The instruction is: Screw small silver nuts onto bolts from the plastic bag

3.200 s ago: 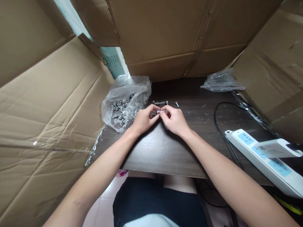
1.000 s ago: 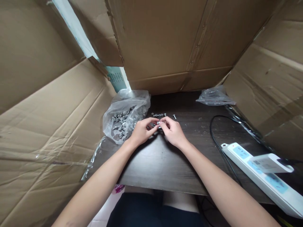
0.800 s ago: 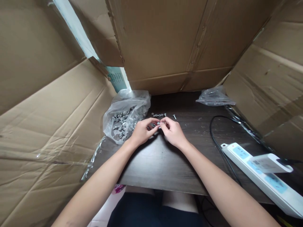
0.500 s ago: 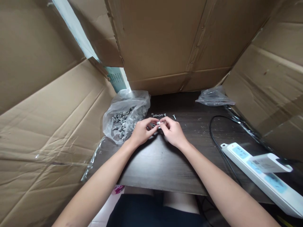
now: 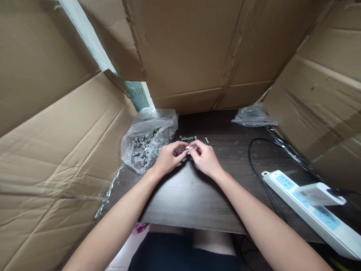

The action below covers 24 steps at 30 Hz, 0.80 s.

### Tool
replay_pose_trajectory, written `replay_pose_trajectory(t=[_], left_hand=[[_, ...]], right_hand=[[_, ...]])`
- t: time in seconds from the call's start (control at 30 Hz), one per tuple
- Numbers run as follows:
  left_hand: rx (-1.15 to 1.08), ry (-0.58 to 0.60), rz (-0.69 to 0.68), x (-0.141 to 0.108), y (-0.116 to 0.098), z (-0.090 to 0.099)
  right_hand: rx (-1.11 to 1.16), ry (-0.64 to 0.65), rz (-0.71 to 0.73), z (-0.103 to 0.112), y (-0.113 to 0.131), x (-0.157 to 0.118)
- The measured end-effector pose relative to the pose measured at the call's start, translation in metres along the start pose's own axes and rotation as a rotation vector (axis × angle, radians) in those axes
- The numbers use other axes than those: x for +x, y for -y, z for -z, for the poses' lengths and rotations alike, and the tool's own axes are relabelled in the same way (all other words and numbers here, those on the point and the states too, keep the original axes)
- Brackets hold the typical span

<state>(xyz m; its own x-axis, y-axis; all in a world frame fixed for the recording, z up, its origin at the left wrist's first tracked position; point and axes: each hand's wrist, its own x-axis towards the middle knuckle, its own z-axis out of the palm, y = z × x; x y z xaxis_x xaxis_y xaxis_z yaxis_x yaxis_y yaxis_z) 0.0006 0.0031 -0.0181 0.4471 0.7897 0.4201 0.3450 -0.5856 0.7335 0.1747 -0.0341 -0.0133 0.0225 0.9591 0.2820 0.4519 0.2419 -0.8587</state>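
Carefully, we pinch a metal bolt [image 5: 188,148] between left hand [image 5: 168,156] and right hand [image 5: 207,157], its shank pointing toward three o'clock.

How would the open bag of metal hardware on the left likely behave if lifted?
The plastic bag would probably sag, its thin sides being crumpled. The many metal pieces inside suggest noticeable weight, and might spill through its wide mouth if tipped.

dark wood-grain table [image 5: 186,195]; on it hardware bag [image 5: 131,141], loose bolts [image 5: 206,140], clear bag [image 5: 254,116], power strip [image 5: 307,210].
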Motion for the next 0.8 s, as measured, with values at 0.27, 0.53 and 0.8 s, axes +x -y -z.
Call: replay_pose_trajectory(t=[0.27, 0.53, 0.8], left_hand=[[0.007, -0.006, -0.009, 0.0000, 0.0017, -0.0003], [0.000, 0.002, -0.018, -0.0001, 0.0025, -0.0008], [-0.007, 0.010, -0.007, -0.0004, 0.0024, -0.0007]], right_hand=[[-0.020, -0.005, -0.003, -0.0009, -0.0021, 0.0005], [-0.009, -0.007, 0.011, -0.0016, -0.0038, 0.0010], [0.000, -0.010, -0.006, -0.0013, -0.0026, 0.0013]])
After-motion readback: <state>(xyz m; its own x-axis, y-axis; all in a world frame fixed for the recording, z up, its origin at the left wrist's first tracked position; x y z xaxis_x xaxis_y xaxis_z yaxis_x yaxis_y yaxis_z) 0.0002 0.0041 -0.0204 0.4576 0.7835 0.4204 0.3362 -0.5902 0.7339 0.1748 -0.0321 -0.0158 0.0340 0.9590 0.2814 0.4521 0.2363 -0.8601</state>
